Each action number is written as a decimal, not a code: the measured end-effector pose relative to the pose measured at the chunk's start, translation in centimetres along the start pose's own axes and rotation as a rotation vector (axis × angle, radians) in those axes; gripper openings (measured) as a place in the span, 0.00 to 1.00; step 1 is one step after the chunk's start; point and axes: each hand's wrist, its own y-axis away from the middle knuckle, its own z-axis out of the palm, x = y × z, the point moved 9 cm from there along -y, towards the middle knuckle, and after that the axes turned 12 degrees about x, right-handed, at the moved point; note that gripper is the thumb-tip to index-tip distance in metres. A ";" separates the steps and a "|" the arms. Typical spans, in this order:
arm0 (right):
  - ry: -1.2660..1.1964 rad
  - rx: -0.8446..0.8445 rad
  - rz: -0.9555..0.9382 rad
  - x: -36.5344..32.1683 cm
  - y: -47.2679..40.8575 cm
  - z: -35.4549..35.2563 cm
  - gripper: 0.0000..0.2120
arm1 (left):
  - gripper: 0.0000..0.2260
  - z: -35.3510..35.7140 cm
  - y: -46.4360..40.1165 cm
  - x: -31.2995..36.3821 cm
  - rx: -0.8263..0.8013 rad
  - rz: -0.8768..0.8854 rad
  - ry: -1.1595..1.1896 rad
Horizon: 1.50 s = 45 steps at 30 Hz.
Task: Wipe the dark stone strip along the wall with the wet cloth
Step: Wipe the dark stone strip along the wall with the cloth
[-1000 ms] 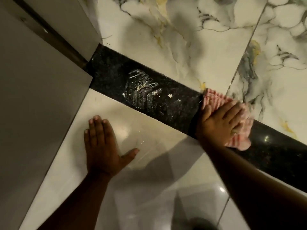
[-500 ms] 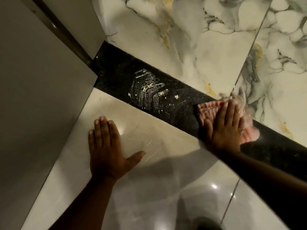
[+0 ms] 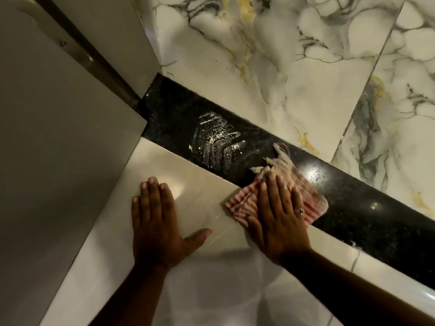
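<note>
Under the flat, spread fingers (image 3: 270, 184) of the right hand (image 3: 280, 222) lies the cloth (image 3: 242, 205), half on the dark strip (image 3: 367, 217), half on floor; dusty marks (image 3: 214, 142) sit beyond the fingertips. Left hand (image 3: 157, 222) presses flat, holding nothing.

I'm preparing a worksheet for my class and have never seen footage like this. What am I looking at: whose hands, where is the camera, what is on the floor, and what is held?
There is no machine here: a person works with two bare hands, filmed by a wide-angle camera worn on the head that looks down at them. The left hand lies flat and empty on the pale floor tile, as a prop. The right hand presses a red-striped cloth flat; the cloth lies partly on the tile, partly on the dark strip. On the strip, left of the cloth, is a whitish shoe print, not yet wiped. Beyond the strip lies veined marble.
</note>
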 end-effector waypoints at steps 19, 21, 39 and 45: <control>-0.035 0.075 0.514 2.2 -11.1 1.0 0.34 | 0.57 0.7 0.9 0.7 -0.022 -0.011 0.008; -0.095 0.075 0.552 -1.5 -9.3 1.4 0.34 | 0.58 0.5 1.3 -0.5 -0.008 -0.019 -0.014; -0.039 0.092 0.519 -0.8 -15.9 0.7 0.34 | 0.59 0.5 0.0 -0.4 -0.062 -0.035 0.069; -0.012 0.136 0.947 0.0 -13.5 1.1 0.37 | 0.59 0.8 -0.1 -0.5 -0.079 -0.040 0.063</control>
